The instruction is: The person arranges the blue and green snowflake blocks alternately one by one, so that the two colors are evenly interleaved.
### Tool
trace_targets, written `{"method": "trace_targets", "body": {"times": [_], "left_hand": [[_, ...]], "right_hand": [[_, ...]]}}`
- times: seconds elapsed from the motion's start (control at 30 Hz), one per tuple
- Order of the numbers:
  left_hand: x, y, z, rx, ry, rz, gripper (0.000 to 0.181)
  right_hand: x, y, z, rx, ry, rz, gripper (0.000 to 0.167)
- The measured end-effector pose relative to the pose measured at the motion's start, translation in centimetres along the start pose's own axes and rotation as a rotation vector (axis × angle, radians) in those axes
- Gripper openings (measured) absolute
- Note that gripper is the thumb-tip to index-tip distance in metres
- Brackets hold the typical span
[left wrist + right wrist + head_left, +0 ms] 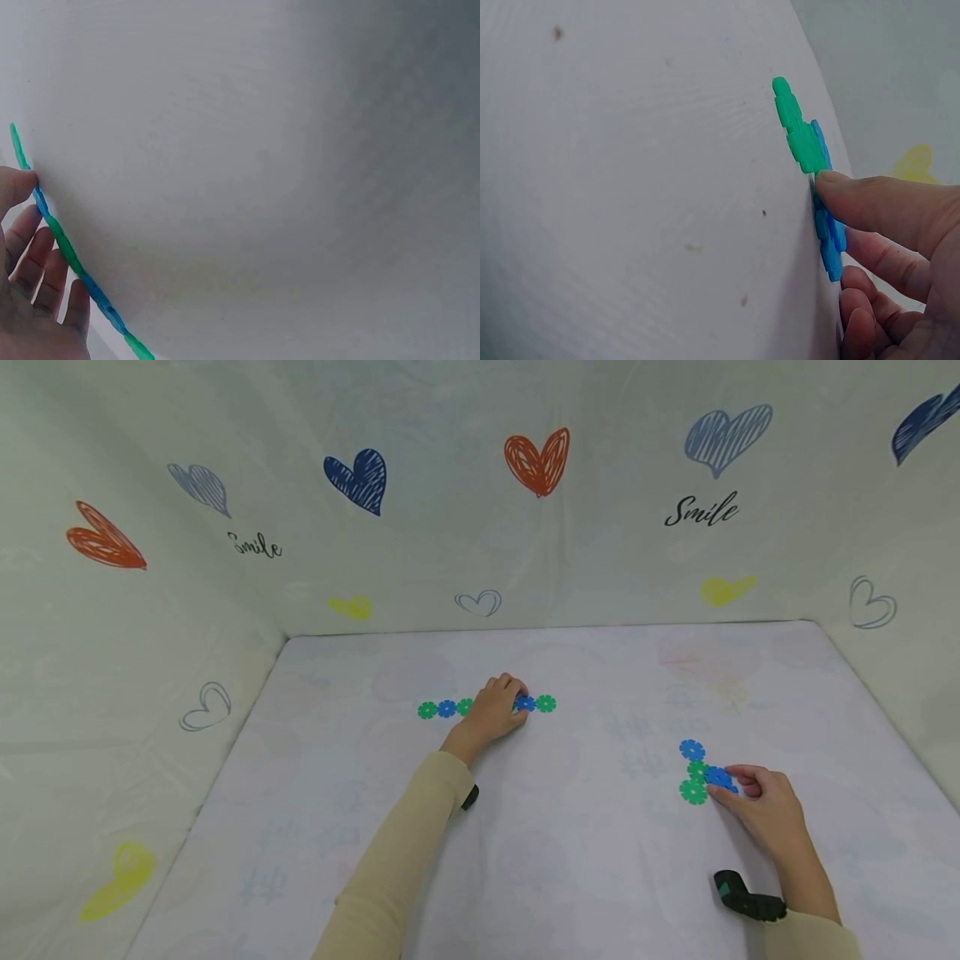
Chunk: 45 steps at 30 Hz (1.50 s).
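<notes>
A straight row of alternating green and blue plastic snowflake discs [546, 703] lies across the far middle of the white table. My left hand [492, 708] reaches over it and covers its middle part. In the left wrist view, thumb and forefinger pinch the row near a blue disc [41, 201], while the other fingers stay behind it. At the right, my right hand [765, 802] holds blue snowflake discs [720, 778] between thumb and fingers. A small cluster of green discs [693, 792] adjoins these, with a blue disc [692, 750] at its far end.
The table [570, 877] has faint printed marks. Behind and at the sides hang pale curtains with hearts [537, 462] and "Smile" lettering. Black wrist devices [746, 900] sit beside both forearms.
</notes>
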<state>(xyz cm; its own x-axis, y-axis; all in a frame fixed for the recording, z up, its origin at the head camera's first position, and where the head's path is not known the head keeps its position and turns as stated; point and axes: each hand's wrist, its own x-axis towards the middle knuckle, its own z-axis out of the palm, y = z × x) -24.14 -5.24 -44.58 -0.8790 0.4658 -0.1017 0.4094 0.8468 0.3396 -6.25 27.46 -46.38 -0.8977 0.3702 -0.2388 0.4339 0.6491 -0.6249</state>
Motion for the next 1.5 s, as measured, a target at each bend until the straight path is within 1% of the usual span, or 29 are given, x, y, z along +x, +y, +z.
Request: {"method": "trace_targets", "body": {"times": [0.33,0.53,0.67,0.9,1.2,1.37,1.5], "left_hand": [[-0.13,0.1,-0.06,-0.005,0.01,0.003,0.033],[-0.29,0.14,-0.18,-0.027,0.016,0.002,0.032],[-0.32,0.11,-0.12,-0.04,0.027,0.008,0.033],[-0.11,0.01,-0.06,-0.023,0.023,0.012,0.035],[-0.01,0.41,-0.24,-0.029,0.015,-0.016,0.04],[0.31,0.66,0.01,-0.014,0.029,-0.01,0.04],[0.65,0.81,0.31,-0.002,0.041,0.006,0.039]], "right_hand": [[-0.11,0.14,-0.08,-0.004,0.003,-0.023,0.062],[-0.09,0.12,-0.12,-0.004,-0.001,-0.017,0.064],[-0.12,0.18,-0.16,-0.007,-0.001,-0.034,0.062],[-0.03,0.35,-0.18,-0.02,-0.002,-0.055,0.06],[-0.14,0.38,-0.26,-0.023,0.003,-0.104,0.061],[-0.27,0.18,-0.31,-0.013,0.003,-0.117,0.059],[-0.36,0.02,-0.41,-0.002,-0.004,-0.111,0.059]]}}
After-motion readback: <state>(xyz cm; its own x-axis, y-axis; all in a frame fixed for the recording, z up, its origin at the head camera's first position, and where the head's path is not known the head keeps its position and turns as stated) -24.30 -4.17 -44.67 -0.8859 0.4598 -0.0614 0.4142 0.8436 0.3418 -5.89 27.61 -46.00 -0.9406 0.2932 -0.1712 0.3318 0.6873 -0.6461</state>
